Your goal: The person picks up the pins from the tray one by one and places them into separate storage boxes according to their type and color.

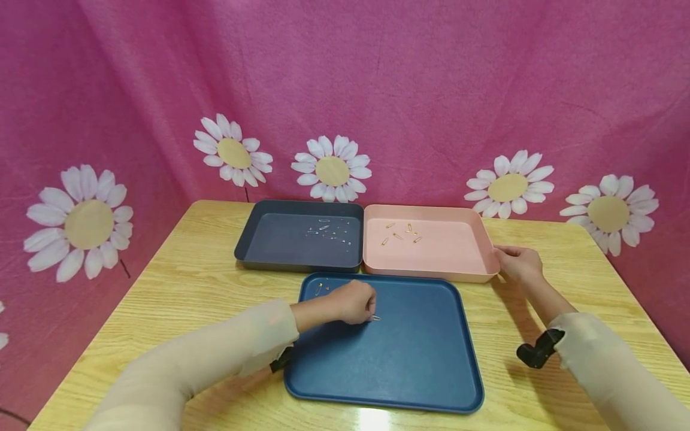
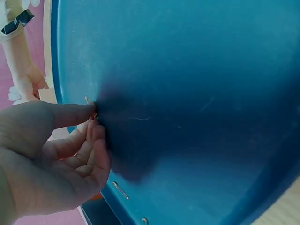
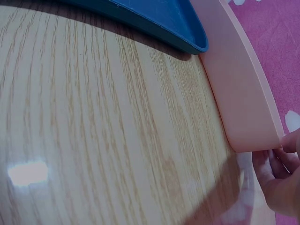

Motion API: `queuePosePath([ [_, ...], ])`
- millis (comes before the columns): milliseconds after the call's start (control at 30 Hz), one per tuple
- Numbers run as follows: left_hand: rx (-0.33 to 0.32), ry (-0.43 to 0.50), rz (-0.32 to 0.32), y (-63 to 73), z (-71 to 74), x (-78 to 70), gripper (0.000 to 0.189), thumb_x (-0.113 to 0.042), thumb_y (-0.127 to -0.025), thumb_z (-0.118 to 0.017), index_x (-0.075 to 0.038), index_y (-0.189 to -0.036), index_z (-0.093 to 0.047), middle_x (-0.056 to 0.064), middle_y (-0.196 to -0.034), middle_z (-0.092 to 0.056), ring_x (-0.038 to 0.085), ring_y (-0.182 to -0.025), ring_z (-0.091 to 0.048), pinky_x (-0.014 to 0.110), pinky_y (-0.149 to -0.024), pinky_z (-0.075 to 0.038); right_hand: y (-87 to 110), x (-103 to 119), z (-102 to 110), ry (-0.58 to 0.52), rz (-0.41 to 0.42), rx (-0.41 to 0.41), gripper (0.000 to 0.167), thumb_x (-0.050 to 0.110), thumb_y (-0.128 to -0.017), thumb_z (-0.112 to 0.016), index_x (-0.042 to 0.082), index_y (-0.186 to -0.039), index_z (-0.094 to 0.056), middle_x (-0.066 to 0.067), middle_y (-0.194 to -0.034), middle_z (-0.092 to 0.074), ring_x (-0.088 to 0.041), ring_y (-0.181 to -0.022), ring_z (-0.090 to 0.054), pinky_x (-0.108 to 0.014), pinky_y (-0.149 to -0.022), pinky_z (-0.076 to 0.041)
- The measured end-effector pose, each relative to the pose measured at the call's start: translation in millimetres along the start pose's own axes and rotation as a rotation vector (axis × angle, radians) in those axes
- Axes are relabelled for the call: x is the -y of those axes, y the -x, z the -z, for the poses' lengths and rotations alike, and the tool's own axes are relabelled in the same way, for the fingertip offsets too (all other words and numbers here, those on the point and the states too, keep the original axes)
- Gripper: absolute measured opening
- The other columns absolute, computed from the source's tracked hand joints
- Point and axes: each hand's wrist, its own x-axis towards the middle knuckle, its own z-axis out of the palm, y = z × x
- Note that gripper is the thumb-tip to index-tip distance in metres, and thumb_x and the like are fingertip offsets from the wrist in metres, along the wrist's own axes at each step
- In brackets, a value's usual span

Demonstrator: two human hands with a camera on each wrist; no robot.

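Observation:
Over the blue tray point(image 1: 409, 359), my left hand point(image 1: 353, 302) pinches a small gold safety pin point(image 1: 377, 318) between thumb and fingertips. The left wrist view shows the pin's end point(image 2: 86, 99) sticking out past the thumb, the rest hidden by the fingers. A few more gold pins point(image 1: 318, 289) lie near that tray's far left corner. My right hand point(image 1: 520, 263) holds the near right corner of the pink tray point(image 1: 442, 254), thumb at the rim and fingers against the outer wall. Several gold safety pins point(image 1: 397, 236) lie inside the pink tray.
Left of the pink tray, edge to edge, stands a dark grey tray point(image 1: 275, 239) with several silver pins point(image 1: 324, 227) and small bits in its right half. All three trays rest on a wood-grain table point(image 1: 215, 305). A pink flowered cloth point(image 1: 409, 90) hangs behind.

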Motion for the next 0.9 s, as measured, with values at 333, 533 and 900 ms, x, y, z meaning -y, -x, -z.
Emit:
queuePosePath([
  [333, 0.155, 0.077, -0.027, -1.6, 10.8, -1.3, 0.021, -0.003, -0.087, -0.063, -0.007, -0.067, -0.064, -0.006, -0.061, -0.051, 0.006, -0.058, -0.044, 0.016, -0.056, -0.035, 0.3, 0, 1, 0.024, 0.034, -0.002, 0.052, 0.032, -0.096, -0.05, -0.003, -0.135, -0.052, -0.028, -0.138, -0.05, 0.004, -0.081, -0.048, -0.012, -0.065, -0.048],
  [533, 0.197, 0.246, -0.044, -5.3, 22.2, 3.5, 0.014, 0.003, -0.086, -0.059, -0.004, -0.085, -0.071, 0.0, -0.071, -0.063, 0.005, -0.063, -0.05, 0.015, -0.058, -0.039, -0.9, -1, 0, 0.027, 0.042, -0.019, 0.052, 0.032, -0.095, -0.051, -0.003, -0.134, -0.053, -0.027, -0.137, -0.051, -0.017, -0.102, -0.057, -0.01, -0.063, -0.047],
  [900, 0.166, 0.491, -0.006, -19.3, 45.7, 5.8, 0.013, -0.003, -0.088, -0.06, 0.0, -0.097, -0.069, 0.005, -0.076, -0.065, 0.007, -0.071, -0.054, 0.02, -0.068, -0.047, -0.9, -1, -1, 0.025, 0.05, -0.032, 0.05, 0.03, -0.095, -0.052, -0.003, -0.132, -0.055, -0.026, -0.134, -0.053, 0.009, -0.076, -0.046, -0.009, -0.062, -0.047],
])
